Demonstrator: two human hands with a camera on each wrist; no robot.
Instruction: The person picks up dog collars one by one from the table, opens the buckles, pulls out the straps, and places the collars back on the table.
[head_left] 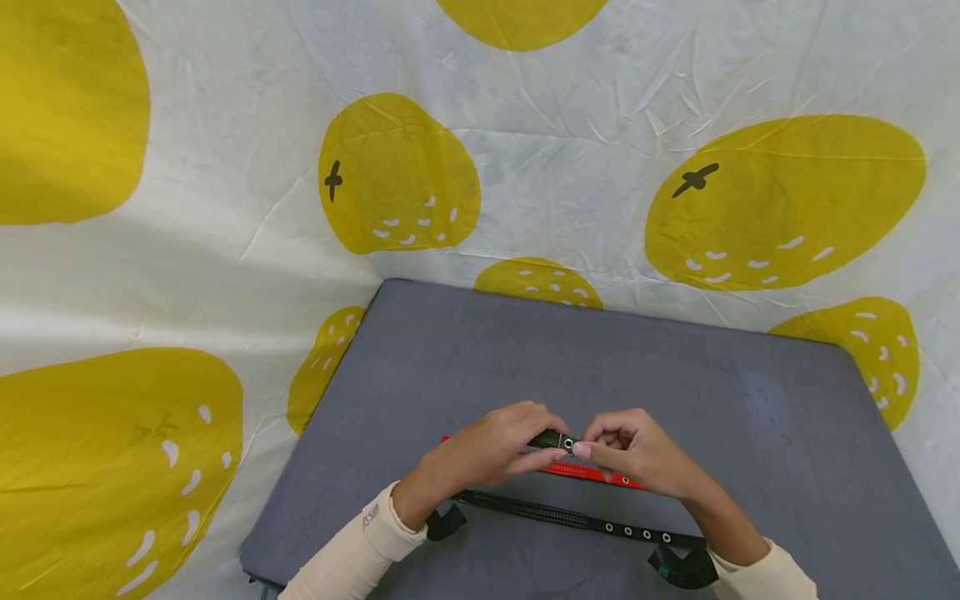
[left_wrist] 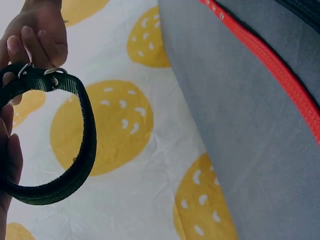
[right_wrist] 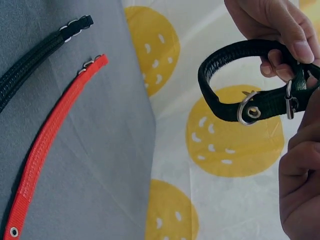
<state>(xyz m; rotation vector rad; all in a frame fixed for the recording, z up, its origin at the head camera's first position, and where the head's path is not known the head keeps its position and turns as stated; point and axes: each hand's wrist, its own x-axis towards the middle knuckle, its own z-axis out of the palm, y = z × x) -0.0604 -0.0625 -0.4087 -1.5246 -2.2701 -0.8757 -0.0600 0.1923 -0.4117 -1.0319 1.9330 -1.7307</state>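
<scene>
A dark green pet collar (right_wrist: pixel 225 111) is bent into a loop, with its strap running through a metal buckle (right_wrist: pixel 289 102). Beside the buckle, the right wrist view shows a D-ring (right_wrist: pixel 244 109) and an eyelet. My left hand (head_left: pixel 491 442) grips the collar between thumb and fingers on its left side. Pinching the strap end near an eyelet is my right hand (head_left: pixel 645 450), its other fingers curled. The loop (left_wrist: pixel 89 135) hangs between both hands in the left wrist view. Fingers partly hide the strap end.
A red collar (head_left: pixel 577 472) lies straight on the grey table (head_left: pixel 600 358) below the hands. Nearer the body lies a black collar (head_left: pixel 525 507) with several eyelets. White cloth with yellow fruit shapes (head_left: pixel 401 175) hangs behind and to the left of the table.
</scene>
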